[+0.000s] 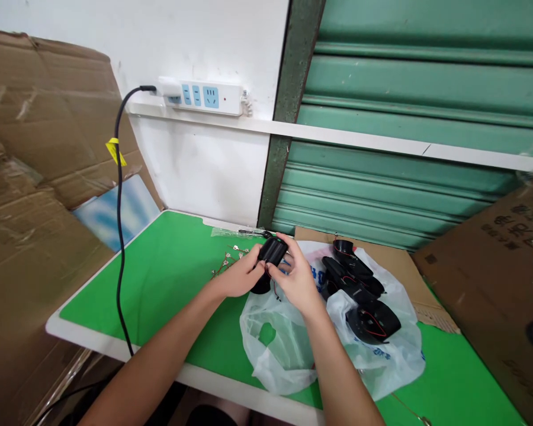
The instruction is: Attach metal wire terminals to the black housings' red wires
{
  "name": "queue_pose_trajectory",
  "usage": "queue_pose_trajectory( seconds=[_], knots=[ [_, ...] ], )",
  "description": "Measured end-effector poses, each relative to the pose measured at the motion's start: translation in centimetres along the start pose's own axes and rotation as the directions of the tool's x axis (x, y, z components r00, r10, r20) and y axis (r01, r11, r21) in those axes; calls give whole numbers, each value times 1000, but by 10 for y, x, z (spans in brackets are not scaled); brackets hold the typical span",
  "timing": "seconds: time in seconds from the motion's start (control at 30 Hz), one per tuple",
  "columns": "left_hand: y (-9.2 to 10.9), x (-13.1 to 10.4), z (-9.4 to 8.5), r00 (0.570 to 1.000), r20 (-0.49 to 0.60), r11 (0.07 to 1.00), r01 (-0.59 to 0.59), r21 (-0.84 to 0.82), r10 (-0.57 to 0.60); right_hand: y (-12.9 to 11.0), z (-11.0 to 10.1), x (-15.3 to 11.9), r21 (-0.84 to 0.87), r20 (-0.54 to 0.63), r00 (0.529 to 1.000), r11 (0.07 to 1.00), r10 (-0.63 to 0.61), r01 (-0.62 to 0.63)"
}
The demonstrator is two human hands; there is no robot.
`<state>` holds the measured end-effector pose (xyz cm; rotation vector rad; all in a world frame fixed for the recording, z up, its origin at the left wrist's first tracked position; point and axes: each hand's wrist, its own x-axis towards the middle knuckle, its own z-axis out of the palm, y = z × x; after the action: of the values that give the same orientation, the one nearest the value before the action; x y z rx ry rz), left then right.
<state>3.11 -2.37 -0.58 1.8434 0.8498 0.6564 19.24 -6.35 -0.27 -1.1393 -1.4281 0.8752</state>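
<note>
Bench: green mat (160,278) on a white table, cardboard sheets left and right, green roller shutter (404,148) behind.

White plastic bag (293,343) lies open and crumpled at the near edge, under both forearms. A pile of black housings (359,290) with thin red wires rests on the bag, right of the hands.

Black power cable (119,236) drops from the wall socket strip (204,96) across the mat and off the near edge.

Left hand (237,278) and right hand (295,281) are both closed around one black housing (272,253), held just above the mat, between the pile and a scatter of small metal contacts (226,260).

Risks, as judged:
- Bag is slippery and overhangs the table edge; an arm dragging it could spill the pile.
- The red lead hanging below the held part could snag on a finger and tear loose.
- The loose contacts lie just beside the left hand; a wrist sweep could scatter them.
</note>
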Motion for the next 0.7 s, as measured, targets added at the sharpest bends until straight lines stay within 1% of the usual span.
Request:
queue_pose_trajectory(
  seconds=[0.17, 0.3, 0.43, 0.57, 0.7],
  knots=[
    [-1, 1, 1, 1000, 4, 1000, 6, -21, -6, 3, 3, 0, 6, -18, 1000, 1000, 19, -19],
    [-2, 0, 0, 1000, -14, 1000, -5, -30, 4, 2, 4, 0, -2, -19, 1000, 1000, 23, -23],
    [-4, 0, 0, 1000, -12, 1000, 10, -27, -10, 1, 4, -1, -11, -14, 1000, 1000, 23, -23],
    [-6, 2, 2, 999, -43, 998, 19, -53, -21, 0, 4, -1, -34, -25, 1000, 999, 15, -16],
    [-6, 3, 6, 996, -74, 999, 38, -38, -41, 1, 6, -1, -60, -52, 999, 998, 11, -14]
  ],
)
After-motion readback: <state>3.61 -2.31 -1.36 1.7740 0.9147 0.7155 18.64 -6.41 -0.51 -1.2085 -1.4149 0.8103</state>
